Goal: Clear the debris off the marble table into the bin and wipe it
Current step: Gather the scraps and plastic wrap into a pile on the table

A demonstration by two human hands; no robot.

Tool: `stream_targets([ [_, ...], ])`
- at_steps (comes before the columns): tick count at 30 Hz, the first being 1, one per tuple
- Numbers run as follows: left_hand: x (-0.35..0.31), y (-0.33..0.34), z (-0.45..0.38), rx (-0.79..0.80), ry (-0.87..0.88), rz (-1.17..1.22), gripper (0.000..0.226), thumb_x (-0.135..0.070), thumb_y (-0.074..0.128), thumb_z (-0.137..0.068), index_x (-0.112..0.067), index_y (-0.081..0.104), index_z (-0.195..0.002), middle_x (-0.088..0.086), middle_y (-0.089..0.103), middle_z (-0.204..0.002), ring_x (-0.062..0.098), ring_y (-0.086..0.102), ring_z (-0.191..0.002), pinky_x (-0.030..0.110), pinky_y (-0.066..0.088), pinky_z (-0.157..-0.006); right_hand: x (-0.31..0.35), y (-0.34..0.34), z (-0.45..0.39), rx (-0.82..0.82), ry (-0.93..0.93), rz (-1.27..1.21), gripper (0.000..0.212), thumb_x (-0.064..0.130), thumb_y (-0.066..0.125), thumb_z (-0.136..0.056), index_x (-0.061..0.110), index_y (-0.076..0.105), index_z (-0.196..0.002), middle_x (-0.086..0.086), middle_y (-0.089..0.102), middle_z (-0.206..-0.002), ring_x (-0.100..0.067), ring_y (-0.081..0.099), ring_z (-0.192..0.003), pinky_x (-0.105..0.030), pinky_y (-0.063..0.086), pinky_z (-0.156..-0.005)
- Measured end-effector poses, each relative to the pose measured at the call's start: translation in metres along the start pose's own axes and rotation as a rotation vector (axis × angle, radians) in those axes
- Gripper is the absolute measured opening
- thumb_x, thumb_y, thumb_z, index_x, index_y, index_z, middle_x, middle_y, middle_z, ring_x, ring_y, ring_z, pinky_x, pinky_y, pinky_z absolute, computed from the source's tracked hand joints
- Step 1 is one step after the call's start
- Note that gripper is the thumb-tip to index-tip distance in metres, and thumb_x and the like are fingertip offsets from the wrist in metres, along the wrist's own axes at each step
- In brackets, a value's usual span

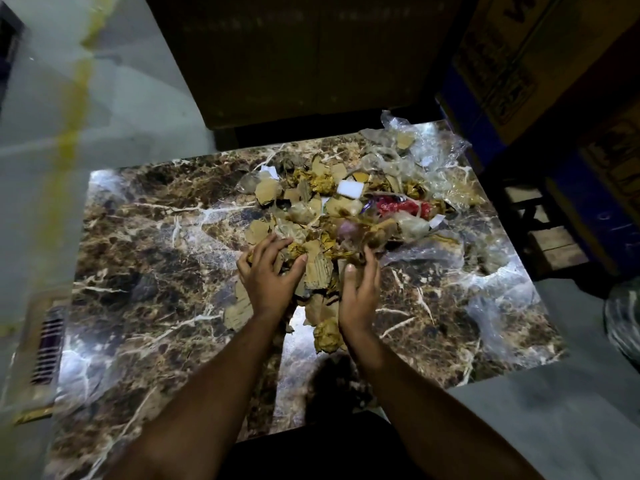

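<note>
A brown marble table (145,244) with white veins carries a heap of debris (332,209): torn cardboard scraps, crumpled yellow paper, clear plastic wrap, white bits and a red wrapper (398,206). Both of my hands sit at the near edge of the heap, palms facing each other. My left hand (268,271) has its fingers spread and curved over cardboard scraps. On the other side, my right hand (360,289) cups the heap with fingers curling into the paper and plastic. A yellow paper ball (327,336) lies between my wrists.
Clear plastic sheeting (485,292) spreads over the table's right side. Stacked cardboard boxes (540,67) stand at the back right, and a dark board (294,57) behind the table. A plastic-lined container's edge (625,327) shows at far right. Grey floor surrounds the table.
</note>
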State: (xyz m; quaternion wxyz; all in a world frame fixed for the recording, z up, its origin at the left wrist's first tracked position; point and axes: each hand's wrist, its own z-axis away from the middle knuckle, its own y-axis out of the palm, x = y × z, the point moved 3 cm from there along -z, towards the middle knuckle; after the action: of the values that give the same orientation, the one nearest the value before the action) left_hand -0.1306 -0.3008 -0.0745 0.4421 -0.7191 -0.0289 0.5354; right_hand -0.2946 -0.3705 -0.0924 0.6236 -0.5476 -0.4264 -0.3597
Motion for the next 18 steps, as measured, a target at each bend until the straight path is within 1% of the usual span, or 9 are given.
stream_targets([
  [2,0.002,0.001,0.001,0.021,-0.024,0.018,0.044,-0.060,0.072,-0.078,-0.044,0.065,-0.118,-0.020,0.051,-0.142,0.022,0.035,-0.136,0.015,0.015,-0.098,0.008,0.008,-0.002,0.011,-0.021,-0.066,0.047,0.062,0.037,-0.097,0.052,0.039,-0.143,0.012,0.041,-0.149,-0.017,0.047,-0.135,-0.051,0.048,-0.104],
  [4,0.002,0.001,0.001,0.038,-0.023,0.014,0.044,-0.062,0.070,-0.078,-0.044,0.065,-0.118,-0.019,0.052,-0.141,0.022,0.040,-0.136,0.001,-0.002,-0.098,0.022,0.018,-0.005,0.030,-0.009,-0.097,0.044,0.062,0.040,-0.094,0.052,0.045,-0.137,0.016,0.041,-0.145,-0.016,0.049,-0.131,-0.050,0.052,-0.099],
  [6,0.002,0.001,0.001,0.054,-0.015,0.009,0.043,-0.061,0.068,-0.078,-0.043,0.065,-0.117,-0.018,0.053,-0.141,0.023,0.043,-0.135,-0.003,-0.009,-0.096,0.036,0.028,-0.009,0.066,-0.041,-0.066,0.043,0.060,0.044,-0.094,0.049,0.050,-0.135,0.010,0.043,-0.146,-0.017,0.050,-0.129,-0.050,0.053,-0.096],
  [8,0.003,0.001,-0.002,0.072,-0.021,-0.001,0.046,-0.061,0.064,-0.079,-0.038,0.065,-0.118,-0.016,0.054,-0.140,0.024,0.044,-0.134,-0.003,-0.007,-0.095,0.046,0.034,-0.012,0.124,-0.146,-0.006,0.041,0.055,0.048,-0.095,0.042,0.056,-0.134,0.012,0.044,-0.136,-0.012,0.047,-0.126,-0.046,0.051,-0.098],
  [10,0.002,0.000,-0.002,0.082,-0.024,-0.022,0.044,-0.056,0.064,-0.083,-0.033,0.064,-0.121,-0.014,0.052,-0.142,0.025,0.038,-0.135,0.007,0.006,-0.099,0.051,0.038,-0.013,0.176,-0.271,0.112,0.040,0.048,0.050,-0.097,0.032,0.060,-0.133,0.011,0.045,-0.131,-0.010,0.040,-0.126,-0.044,0.045,-0.102],
  [12,0.001,-0.001,0.001,0.101,-0.048,-0.015,0.039,-0.047,0.064,-0.088,-0.029,0.063,-0.123,-0.011,0.048,-0.146,0.026,0.028,-0.137,0.021,0.015,-0.099,0.053,0.042,-0.010,0.215,-0.389,0.256,0.038,0.044,0.049,-0.099,0.028,0.062,-0.131,0.001,0.050,-0.136,-0.020,0.037,-0.133,-0.049,0.041,-0.107],
  [14,0.005,0.002,-0.001,0.163,-0.096,0.087,0.047,-0.053,0.053,-0.085,-0.026,0.061,-0.123,-0.007,0.045,-0.148,0.025,0.024,-0.137,0.026,0.019,-0.104,0.053,0.047,-0.004,0.229,-0.473,0.359,0.038,0.044,0.044,-0.102,0.025,0.064,-0.128,-0.006,0.054,-0.138,-0.026,0.037,-0.137,-0.050,0.037,-0.111],
  [16,0.010,0.002,-0.004,0.217,-0.182,0.245,0.043,-0.058,0.051,-0.077,-0.038,0.061,-0.114,-0.005,0.046,-0.145,0.026,0.027,-0.139,0.034,0.024,-0.115,0.051,0.050,0.000,0.225,-0.516,0.414,0.036,0.041,0.043,-0.104,0.023,0.065,-0.127,-0.008,0.057,-0.136,-0.028,0.040,-0.136,-0.049,0.036,-0.112],
  [18,0.016,0.002,-0.008,0.209,-0.286,0.381,0.040,-0.070,0.054,-0.074,-0.058,0.058,-0.113,-0.003,0.049,-0.145,0.024,0.034,-0.140,0.046,0.029,-0.117,0.044,0.050,0.002,0.236,-0.560,0.446,0.029,0.031,0.051,-0.102,0.023,0.063,-0.128,-0.007,0.058,-0.137,-0.028,0.040,-0.137,-0.047,0.035,-0.113],
])
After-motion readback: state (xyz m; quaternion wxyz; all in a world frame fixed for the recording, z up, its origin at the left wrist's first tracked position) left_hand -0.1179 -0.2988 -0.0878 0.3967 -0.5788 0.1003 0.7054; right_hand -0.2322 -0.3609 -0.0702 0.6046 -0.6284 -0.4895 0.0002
